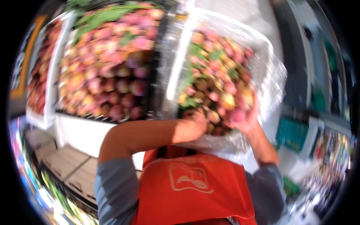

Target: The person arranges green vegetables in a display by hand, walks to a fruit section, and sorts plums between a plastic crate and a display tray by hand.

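Pink and yellow plum-like fruits (219, 67) with green leaves fill a white box (267, 42) lined with clear plastic film (272, 76). At the box's near left, my left hand (192, 126) reaches in among the fruits, its fingertips partly hidden; whether it holds one is unclear. My right hand (249, 121) is at the near right side, its fingers curved around one or more pink fruits (237, 115) beside the film. The view is blurred by motion.
Left of the box stands a black crate (153, 84) of similar fruits, with a long green leaf (104, 19) on top. Further left is a white box (53, 70) of darker red fruits. Cardboard boxes (64, 163) lie at the lower left, and a teal crate (291, 133) at the right.
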`<state>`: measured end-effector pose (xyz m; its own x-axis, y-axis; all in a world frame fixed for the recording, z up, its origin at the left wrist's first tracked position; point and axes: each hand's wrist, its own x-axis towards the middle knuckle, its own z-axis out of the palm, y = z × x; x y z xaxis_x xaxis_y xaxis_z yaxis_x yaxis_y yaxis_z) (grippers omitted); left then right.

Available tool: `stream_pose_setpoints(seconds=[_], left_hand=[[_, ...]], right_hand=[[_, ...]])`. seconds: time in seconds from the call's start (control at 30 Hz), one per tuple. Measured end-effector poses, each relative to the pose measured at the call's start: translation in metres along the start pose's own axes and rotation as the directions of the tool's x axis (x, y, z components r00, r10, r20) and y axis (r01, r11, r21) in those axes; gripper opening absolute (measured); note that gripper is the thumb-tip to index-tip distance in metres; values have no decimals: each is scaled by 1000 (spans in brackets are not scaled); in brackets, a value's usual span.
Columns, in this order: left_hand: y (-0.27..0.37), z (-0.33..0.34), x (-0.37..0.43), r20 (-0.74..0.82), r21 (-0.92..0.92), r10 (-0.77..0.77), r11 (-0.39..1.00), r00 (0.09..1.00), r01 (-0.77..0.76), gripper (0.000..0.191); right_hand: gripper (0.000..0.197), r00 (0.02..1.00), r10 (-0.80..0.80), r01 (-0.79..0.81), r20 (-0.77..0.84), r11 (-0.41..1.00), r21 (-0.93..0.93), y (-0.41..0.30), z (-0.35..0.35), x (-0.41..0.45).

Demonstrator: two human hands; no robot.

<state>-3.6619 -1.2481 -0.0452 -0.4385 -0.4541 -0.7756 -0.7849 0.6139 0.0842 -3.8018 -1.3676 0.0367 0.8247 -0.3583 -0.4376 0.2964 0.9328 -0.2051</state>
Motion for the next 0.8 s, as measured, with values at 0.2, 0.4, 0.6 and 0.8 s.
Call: stream_pose_setpoints(seconds=[0.2, 0.4, 0.6, 0.8], left_hand=[[-24, -16, -21, -226, -149, 133, 974, 965, -170, 26], [-57, -47, -94, -632, -460, -12, 811, 775, -362, 34], [-91, 0, -297, -606, -795, -609, 494, 512, -353, 51], [-126, 126, -376, -347, -909, -915, 382, -207, -168, 40]], right_hand=[[78, 998, -56, 56, 12, 997, -57, 11, 10, -6], [68, 976, -152, 167, 156, 982, -88, 1, 34, 14], [70, 975, -104, 154, 195, 953, -259, 23, 127, 53], [61, 866, 275, 163, 417, 633, -757, 110, 205, 138]])
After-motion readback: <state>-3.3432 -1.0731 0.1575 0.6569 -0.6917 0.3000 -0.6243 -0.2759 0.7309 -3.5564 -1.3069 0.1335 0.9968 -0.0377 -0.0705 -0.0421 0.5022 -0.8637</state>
